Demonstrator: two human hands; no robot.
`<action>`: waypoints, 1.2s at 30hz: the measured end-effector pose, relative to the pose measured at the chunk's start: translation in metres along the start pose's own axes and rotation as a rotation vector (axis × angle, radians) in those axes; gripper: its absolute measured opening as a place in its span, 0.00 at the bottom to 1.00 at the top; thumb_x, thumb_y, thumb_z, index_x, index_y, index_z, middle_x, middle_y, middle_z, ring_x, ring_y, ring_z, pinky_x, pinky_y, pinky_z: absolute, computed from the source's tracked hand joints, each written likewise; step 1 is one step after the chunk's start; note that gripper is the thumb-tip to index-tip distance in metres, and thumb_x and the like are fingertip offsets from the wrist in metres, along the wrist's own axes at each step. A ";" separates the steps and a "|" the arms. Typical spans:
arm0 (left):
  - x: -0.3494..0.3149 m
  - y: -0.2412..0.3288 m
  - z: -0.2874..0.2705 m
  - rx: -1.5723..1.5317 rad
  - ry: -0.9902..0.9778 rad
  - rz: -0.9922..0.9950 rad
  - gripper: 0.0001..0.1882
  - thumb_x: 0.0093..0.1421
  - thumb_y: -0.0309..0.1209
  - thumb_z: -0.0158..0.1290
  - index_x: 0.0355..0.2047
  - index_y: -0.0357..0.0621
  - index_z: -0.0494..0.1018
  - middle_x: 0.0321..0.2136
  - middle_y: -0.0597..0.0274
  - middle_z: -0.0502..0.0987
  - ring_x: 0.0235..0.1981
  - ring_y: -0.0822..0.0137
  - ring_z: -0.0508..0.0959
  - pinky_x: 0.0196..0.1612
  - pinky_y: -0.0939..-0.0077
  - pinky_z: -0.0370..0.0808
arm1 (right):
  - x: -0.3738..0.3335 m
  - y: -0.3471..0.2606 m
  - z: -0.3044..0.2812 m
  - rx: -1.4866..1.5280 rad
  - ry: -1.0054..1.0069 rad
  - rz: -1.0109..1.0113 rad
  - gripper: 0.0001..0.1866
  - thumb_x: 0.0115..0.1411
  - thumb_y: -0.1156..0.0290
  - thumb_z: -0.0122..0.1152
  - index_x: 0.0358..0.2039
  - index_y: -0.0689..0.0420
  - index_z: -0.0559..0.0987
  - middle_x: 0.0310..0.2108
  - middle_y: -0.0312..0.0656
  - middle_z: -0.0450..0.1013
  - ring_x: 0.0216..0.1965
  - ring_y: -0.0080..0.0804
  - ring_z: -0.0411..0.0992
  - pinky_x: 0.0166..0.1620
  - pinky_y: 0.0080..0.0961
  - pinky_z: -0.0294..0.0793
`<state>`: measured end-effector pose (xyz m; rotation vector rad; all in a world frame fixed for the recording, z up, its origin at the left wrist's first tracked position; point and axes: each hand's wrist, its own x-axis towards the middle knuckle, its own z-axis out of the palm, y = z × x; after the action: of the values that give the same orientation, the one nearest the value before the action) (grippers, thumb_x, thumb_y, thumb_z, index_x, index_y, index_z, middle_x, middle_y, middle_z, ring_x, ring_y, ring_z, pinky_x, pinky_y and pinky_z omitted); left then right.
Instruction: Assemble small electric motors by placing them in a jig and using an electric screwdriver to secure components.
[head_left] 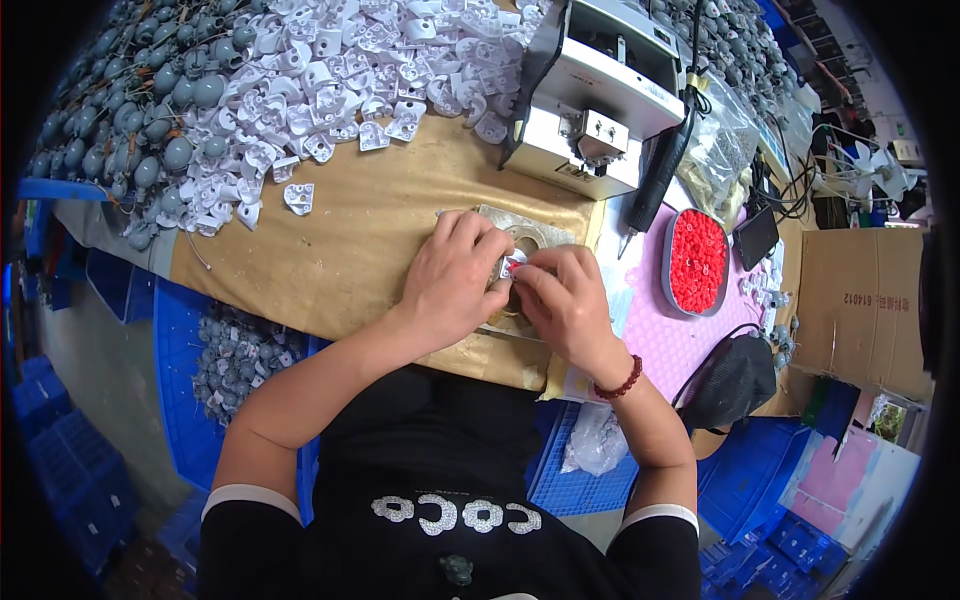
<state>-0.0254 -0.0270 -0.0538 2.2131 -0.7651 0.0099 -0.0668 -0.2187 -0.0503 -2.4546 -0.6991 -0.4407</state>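
Note:
A square, greyish fixture plate (495, 217) with a round recess lies on the brown-covered bench under both my hands. Over the recess, my left hand (450, 278) has its fingers closed on a small white plastic part (507, 268), which they mostly cover. Opposite it, my right hand (572, 300) pinches a small red piece (516, 267) against that white part. Fingertips hide how far the two pieces fit together. A dark red bead bracelet (622, 380) circles my right wrist.
Loose white plastic parts (330, 75) and grey round pieces (165, 110) are heaped across the back left. A white machine (590, 110) stands behind the fixture, with a black electric screwdriver (662, 170) beside it. On the right sits a tray (668, 285) of red pieces.

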 end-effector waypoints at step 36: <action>0.372 -0.281 -0.238 0.609 0.566 -0.028 0.13 0.65 0.37 0.49 0.43 0.49 0.80 0.37 0.50 0.81 0.40 0.48 0.80 0.47 0.56 0.75 | 0.019 0.016 -0.026 0.254 -0.181 0.260 0.20 0.50 0.75 0.70 0.45 0.59 0.78 0.43 0.49 0.72 0.42 0.44 0.71 0.44 0.34 0.72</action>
<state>0.4818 0.0857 0.0115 2.5819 -0.4386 0.9222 -0.0459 -0.2379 -0.0279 -2.3170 -0.4643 -0.0272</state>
